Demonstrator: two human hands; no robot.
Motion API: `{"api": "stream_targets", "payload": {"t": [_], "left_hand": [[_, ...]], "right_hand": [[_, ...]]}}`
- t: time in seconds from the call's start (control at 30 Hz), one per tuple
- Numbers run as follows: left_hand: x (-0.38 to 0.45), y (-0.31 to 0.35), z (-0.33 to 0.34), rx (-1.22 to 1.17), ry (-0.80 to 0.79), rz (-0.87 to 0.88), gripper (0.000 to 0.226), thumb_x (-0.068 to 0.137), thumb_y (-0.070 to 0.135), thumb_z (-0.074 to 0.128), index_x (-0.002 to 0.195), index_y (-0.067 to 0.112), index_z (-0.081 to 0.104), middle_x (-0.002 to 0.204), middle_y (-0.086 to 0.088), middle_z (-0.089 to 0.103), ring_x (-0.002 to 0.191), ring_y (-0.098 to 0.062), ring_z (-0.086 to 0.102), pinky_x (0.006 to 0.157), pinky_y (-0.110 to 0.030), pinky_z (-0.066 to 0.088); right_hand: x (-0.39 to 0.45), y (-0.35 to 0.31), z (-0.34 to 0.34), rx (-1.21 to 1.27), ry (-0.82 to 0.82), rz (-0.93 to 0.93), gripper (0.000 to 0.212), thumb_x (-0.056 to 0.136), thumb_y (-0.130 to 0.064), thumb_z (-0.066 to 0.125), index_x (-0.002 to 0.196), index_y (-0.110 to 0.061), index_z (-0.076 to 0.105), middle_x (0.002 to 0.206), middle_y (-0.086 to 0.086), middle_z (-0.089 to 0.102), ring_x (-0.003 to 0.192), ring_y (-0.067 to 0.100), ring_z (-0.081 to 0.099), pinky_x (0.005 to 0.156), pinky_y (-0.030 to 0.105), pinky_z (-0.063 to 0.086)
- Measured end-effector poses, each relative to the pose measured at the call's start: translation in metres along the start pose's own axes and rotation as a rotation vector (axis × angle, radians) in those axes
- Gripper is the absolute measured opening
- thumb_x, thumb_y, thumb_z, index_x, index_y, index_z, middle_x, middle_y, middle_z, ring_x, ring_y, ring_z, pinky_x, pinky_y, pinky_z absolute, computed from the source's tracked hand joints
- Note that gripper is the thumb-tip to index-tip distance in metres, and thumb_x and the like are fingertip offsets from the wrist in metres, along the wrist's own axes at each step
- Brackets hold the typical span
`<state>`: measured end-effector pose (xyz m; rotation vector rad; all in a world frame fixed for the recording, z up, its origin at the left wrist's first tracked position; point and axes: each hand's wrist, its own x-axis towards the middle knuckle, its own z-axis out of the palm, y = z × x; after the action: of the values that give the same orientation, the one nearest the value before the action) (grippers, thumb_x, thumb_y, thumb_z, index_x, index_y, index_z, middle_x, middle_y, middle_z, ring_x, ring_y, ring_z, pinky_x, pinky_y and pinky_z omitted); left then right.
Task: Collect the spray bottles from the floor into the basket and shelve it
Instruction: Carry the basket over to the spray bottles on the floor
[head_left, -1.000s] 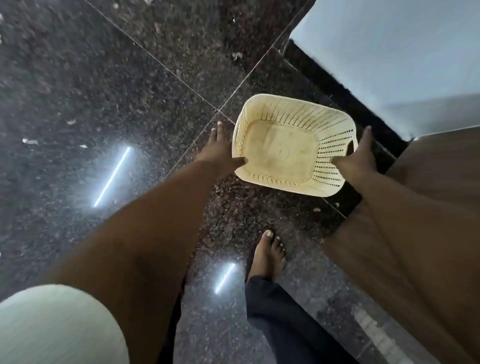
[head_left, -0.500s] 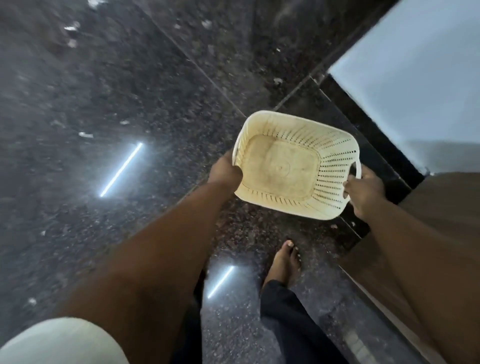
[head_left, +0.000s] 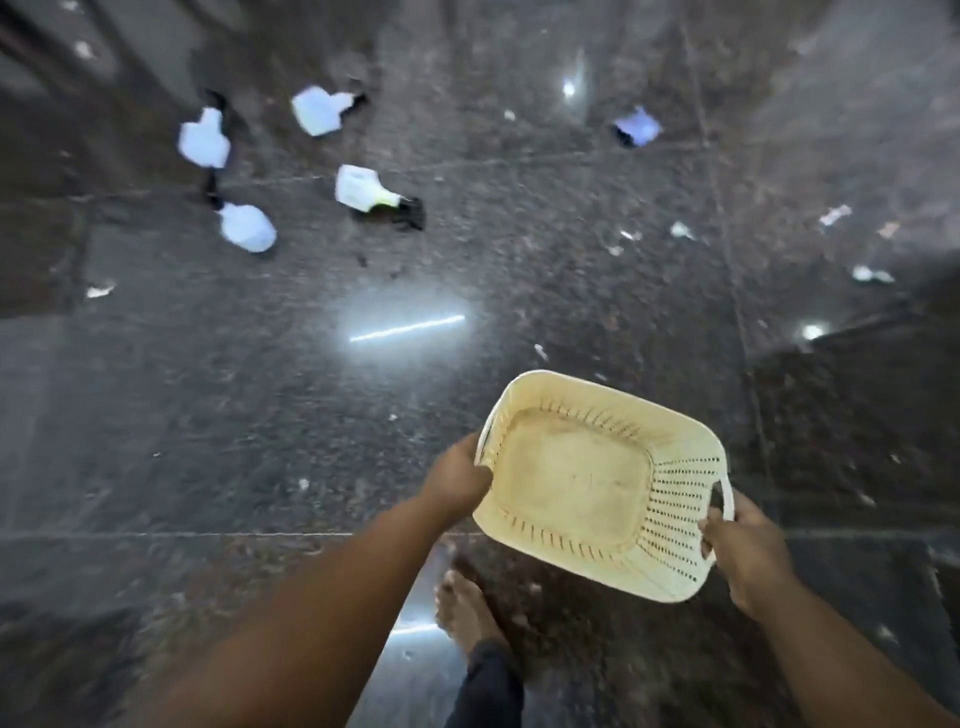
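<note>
swung away from the wall, both hands now carry the basket empty: left hand closed on its rim, right hand around the handle. 5 spray bottles lie well ahead on the floor. next: approach, set it down near them.

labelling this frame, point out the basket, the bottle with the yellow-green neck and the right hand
basket (head_left: 571, 478): head view, bare inside bottom
bottle with the yellow-green neck (head_left: 358, 188): head view, white body
right hand (head_left: 745, 553): head view, back of hand
</note>
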<state>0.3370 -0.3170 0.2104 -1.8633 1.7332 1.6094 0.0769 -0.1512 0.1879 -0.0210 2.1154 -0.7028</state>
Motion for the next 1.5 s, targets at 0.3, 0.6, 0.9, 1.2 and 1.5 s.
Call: {"api": "stream_targets", "payload": {"t": [0.3,0.6,0.9,1.2,1.5], "left_hand": [[-0.006,-0.063,-0.226,-0.287,0.176,-0.156,0.04,0.075,-0.003,0.048,0.108,0.015,0.064,0.09,0.0,0.069,0.082,-0.016,0.064,0.06,-0.025,0.051],[0.1,-0.064,-0.386,-0.201,0.192,-0.227,0.026,0.081,0.003,0.048,0.095,0.023,0.057,0.099,-0.004,0.067,0.092,-0.021,0.063,0.075,-0.031,0.051],[0.236,-0.066,-0.493,0.005,0.098,-0.275,0.039,0.08,0.004,0.048,0.115,0.014,0.061,0.111,-0.011,0.067,0.1,-0.028,0.062,0.082,-0.034,0.052],[0.34,-0.071,-0.529,0.144,-0.023,-0.276,0.021,0.082,0.009,0.047,0.093,0.023,0.058,0.098,-0.004,0.067,0.091,-0.024,0.062,0.077,-0.034,0.051],[0.445,-0.103,-0.564,0.453,-0.198,-0.234,0.018,0.082,0.016,0.047,0.087,0.015,0.064,0.091,-0.007,0.066,0.08,-0.025,0.06,0.066,-0.031,0.048]], "right_hand": [[-0.067,-0.211,0.192,-0.248,-0.183,-0.201,0.051,0.087,0.011,0.048,0.126,-0.019,0.063,0.099,0.011,0.071,0.072,0.021,0.063,0.051,0.026,0.044],[-0.039,-0.339,0.347,-0.43,-0.203,-0.245,0.034,0.088,-0.005,0.053,0.113,-0.025,0.065,0.073,-0.006,0.07,0.061,0.014,0.064,0.044,0.02,0.041],[-0.005,-0.406,0.45,-0.649,-0.253,-0.205,0.02,0.086,-0.012,0.046,0.082,-0.024,0.061,0.068,-0.003,0.068,0.062,0.015,0.064,0.05,0.024,0.043],[0.023,-0.402,0.508,-0.654,-0.247,0.033,0.031,0.081,-0.007,0.043,0.104,-0.017,0.06,0.088,0.001,0.071,0.075,0.018,0.066,0.05,0.023,0.044],[0.052,-0.391,0.595,-0.604,-0.082,0.166,0.02,0.086,-0.014,0.048,0.097,-0.012,0.064,0.087,0.009,0.07,0.072,0.024,0.065,0.051,0.023,0.043]]}}
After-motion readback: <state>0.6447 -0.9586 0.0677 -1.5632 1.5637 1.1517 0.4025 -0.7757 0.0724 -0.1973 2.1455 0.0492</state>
